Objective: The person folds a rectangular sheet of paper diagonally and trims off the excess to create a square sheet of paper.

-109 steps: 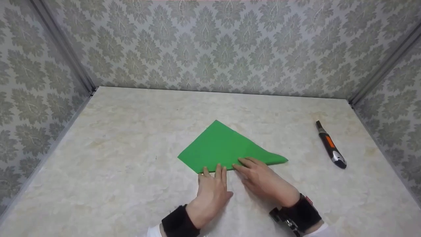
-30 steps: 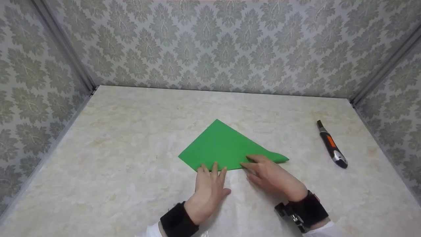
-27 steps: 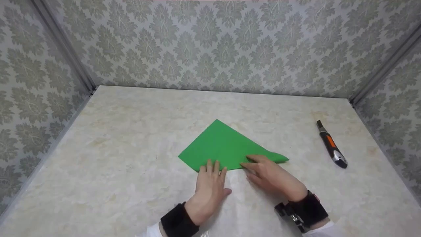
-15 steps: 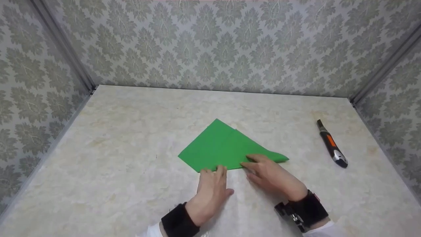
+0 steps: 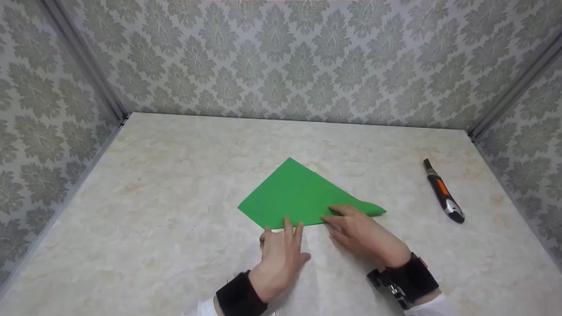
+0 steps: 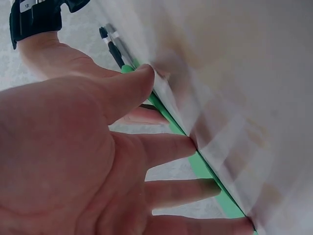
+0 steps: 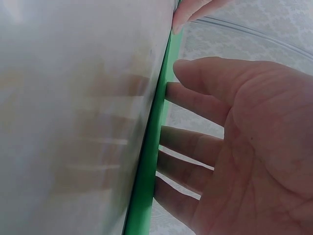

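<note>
A folded sheet of green paper [image 5: 290, 193] lies on the table, its fold along the near edge and its right end slightly raised. Along that near edge, my left hand [image 5: 281, 259] touches the paper with its fingertips, fingers spread and thumb off to the side. My right hand [image 5: 358, 230] rests its fingertips on the paper farther right. In the left wrist view, the fingers [image 6: 168, 149] reach the green edge [image 6: 210, 171]. The right wrist view has the fingers [image 7: 190, 142] laid against the folded strip [image 7: 146, 171], nothing gripped.
A utility knife [image 5: 443, 191] with a black, orange and silver handle lies on the right of the pale table [image 5: 153, 197]. Patterned walls [image 5: 272, 57] stand behind and at both sides. Black bands [image 5: 241, 295] wrap both wrists.
My left fingers have shifted and spread again along the paper's near edge. My right hand moved slightly right from the oldest frame, then stayed put. The paper has hardly moved.
</note>
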`<action>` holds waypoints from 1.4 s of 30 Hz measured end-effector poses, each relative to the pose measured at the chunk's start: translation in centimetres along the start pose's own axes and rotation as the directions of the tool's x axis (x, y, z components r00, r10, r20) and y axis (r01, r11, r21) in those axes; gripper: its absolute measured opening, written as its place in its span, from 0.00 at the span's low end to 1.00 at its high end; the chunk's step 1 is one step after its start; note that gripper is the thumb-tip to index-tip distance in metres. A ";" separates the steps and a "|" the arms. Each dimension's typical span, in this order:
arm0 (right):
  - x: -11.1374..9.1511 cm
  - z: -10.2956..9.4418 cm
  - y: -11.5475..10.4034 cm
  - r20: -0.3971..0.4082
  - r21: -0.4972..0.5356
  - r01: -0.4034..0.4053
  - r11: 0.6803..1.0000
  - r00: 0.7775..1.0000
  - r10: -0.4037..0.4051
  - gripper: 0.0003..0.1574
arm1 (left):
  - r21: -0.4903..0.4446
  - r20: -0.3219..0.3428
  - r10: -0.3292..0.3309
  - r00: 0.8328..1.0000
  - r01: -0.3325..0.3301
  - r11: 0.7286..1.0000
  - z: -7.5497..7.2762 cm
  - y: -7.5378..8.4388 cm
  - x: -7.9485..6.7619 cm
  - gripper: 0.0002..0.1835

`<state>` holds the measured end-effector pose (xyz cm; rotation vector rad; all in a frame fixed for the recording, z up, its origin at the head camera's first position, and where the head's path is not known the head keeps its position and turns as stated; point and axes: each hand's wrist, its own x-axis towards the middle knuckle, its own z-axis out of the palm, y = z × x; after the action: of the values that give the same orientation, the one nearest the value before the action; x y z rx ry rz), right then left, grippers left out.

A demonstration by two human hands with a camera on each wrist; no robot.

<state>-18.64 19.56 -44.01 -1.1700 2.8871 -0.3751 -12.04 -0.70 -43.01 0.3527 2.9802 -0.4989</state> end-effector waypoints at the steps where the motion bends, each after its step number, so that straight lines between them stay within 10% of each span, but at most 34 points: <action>1: 0.0 0.0 0.0 -0.003 -0.005 0.004 1.000 1.000 -0.004 0.24 | 0.011 -0.010 0.000 1.000 0.000 1.000 0.0 0.0 0.0 0.38; 31: 0.4 1.4 -2.7 -0.090 -0.167 0.102 0.981 0.989 -0.118 0.20 | 0.061 -0.110 0.109 0.988 -0.103 0.993 0.3 -1.6 1.0 0.34; 42: -0.2 0.2 -1.6 0.099 -0.088 0.061 0.994 0.994 -0.052 0.28 | 0.047 -0.064 0.079 0.995 -0.076 0.996 0.0 -1.2 1.0 0.34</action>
<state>-17.38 18.58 -43.90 -1.2480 2.8203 -0.1842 -13.29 -1.55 -42.79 0.4958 3.0081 -0.5565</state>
